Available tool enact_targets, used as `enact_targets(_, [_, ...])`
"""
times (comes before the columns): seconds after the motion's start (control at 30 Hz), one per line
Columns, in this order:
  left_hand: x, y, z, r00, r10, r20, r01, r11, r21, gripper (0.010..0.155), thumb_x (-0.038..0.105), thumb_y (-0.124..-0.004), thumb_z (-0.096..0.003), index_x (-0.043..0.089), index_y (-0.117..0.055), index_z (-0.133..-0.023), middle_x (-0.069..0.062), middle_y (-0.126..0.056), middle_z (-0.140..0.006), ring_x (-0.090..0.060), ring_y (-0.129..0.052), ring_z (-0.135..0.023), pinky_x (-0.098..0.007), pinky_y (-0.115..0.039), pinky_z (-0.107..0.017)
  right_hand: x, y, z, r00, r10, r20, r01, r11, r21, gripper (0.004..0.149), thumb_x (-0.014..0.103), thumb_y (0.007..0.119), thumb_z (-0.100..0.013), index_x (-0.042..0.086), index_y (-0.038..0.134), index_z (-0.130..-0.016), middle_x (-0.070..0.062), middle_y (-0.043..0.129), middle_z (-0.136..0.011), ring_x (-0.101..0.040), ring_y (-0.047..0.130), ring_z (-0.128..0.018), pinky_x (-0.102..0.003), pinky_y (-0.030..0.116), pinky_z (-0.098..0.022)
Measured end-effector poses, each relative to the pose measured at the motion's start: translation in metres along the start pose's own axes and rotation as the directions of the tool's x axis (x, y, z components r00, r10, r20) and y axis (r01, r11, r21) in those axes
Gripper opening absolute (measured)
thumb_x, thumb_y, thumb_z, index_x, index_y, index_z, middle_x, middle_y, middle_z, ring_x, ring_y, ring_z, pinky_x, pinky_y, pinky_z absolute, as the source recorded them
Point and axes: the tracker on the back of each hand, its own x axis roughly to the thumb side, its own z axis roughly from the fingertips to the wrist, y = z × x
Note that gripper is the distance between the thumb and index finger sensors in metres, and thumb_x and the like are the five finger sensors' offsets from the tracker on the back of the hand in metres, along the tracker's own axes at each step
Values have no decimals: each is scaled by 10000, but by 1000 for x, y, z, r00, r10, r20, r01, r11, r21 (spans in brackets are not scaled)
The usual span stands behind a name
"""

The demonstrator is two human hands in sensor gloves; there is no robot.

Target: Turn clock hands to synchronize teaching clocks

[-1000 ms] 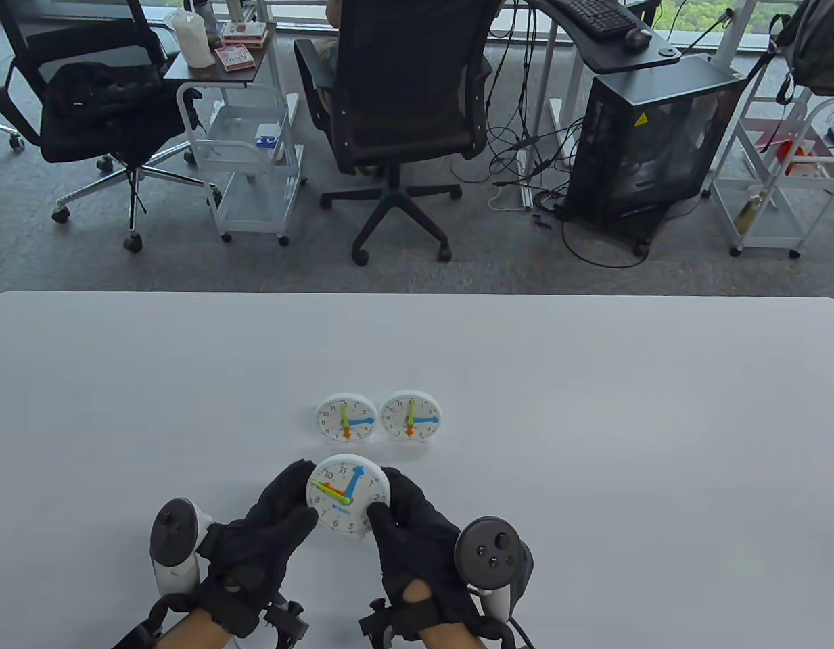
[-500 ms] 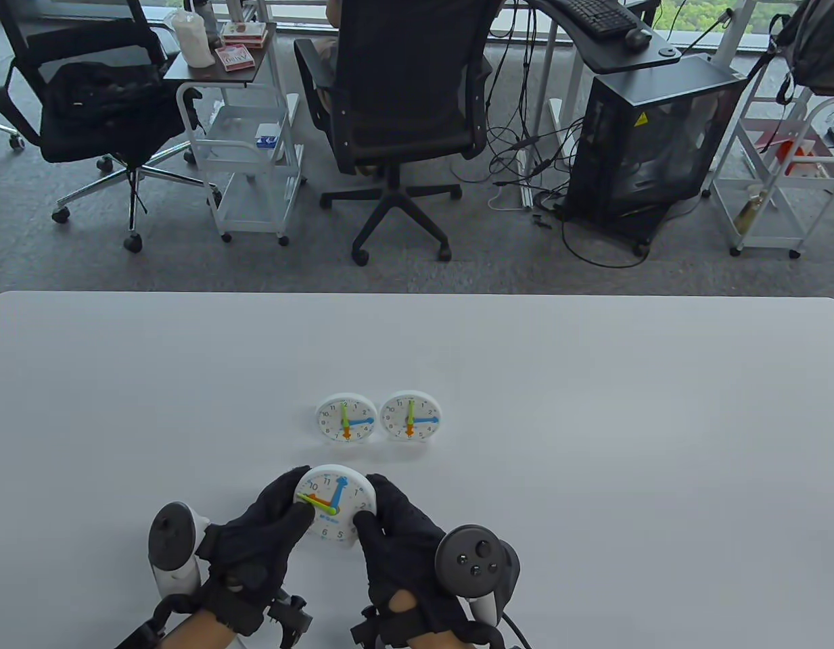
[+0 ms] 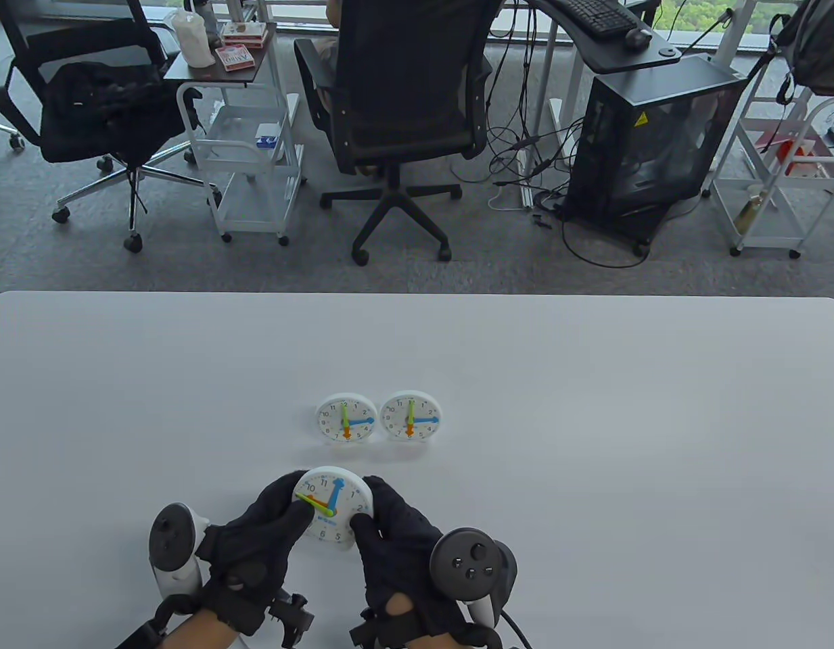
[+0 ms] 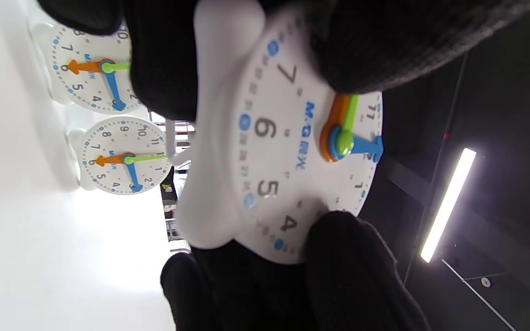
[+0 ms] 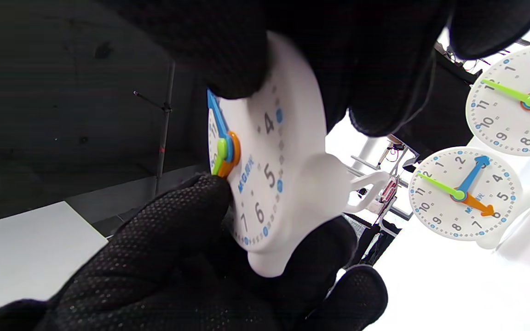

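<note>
I hold a white teaching clock point(image 3: 333, 507) between both hands near the table's front edge. My left hand point(image 3: 271, 527) grips its left rim, thumb lying over the face near the orange and green hands. My right hand point(image 3: 383, 534) grips its right rim. Its blue hand points near 12, the green and orange hands toward about 10. It also shows in the left wrist view point(image 4: 288, 151) and the right wrist view point(image 5: 265, 161). Two matching clocks stand behind it, the left clock point(image 3: 346, 418) and the right clock point(image 3: 410, 416), both with green up, orange down, blue toward 3.
The white table point(image 3: 592, 405) stretches wide on all sides of the clocks. Beyond its far edge are office chairs point(image 3: 396, 101), white carts point(image 3: 244, 135) and a black computer case point(image 3: 650, 135).
Both hands have drawn the held clock a little toward the left and the front edge. My left thumb has come over the clock face near the orange and green hands.
</note>
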Motion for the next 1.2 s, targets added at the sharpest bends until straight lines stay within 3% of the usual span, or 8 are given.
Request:
enact_targets(0.4, [-1,-1,2,997,62,-41,-61,997,37,483,434,-856,-494,240,-781,-930,-20,-1001,-735,-367,-973,-631,-681,-631,-589,4,3,1,999,36,19,-36,999,5,565,301,762,-500,-55,684,-931,-151,873,-736,-422,907,-661,-672,646,-516])
enact_targets(0.67, [1,-3,2,996,72,-43,-73,997,-9,516,421,-812,-510,219,-709,-974,-30,-971,-786,-382,-948,-674,-703,-595,-598,3,1,0,1000,14,11,-14,1000,-2,564,303,766,-500,-53,686,-931,-151,874,-737,-423,907,-660,-672,645,-517])
enact_targets(0.87, [1,-1,3,997,55,-61,-56,998,-7,674,637,-796,-502,181,-697,-988,-80,-955,-829,-430,-920,-709,-719,-566,-598,6,2,0,995,84,52,-84,996,1,560,298,772,-499,-50,694,-930,-155,878,-739,-430,907,-663,-677,642,-516])
enact_targets(1.03, [-1,1,3,993,36,-111,-34,999,17,631,610,-805,-507,176,-739,-960,-88,-977,-800,-438,-932,-686,-716,-567,-594,11,7,1,980,167,108,-170,985,11,557,296,778,-497,-47,701,-929,-156,881,-740,-434,907,-667,-680,640,-518])
enact_targets(1.2, [0,0,3,993,23,-114,-22,1000,11,596,573,-810,-511,181,-746,-956,-87,-981,-795,-438,-935,-682,-716,-569,-593,10,6,0,981,164,100,-166,986,10,559,294,780,-497,-52,702,-929,-160,883,-737,-438,906,-666,-683,639,-517])
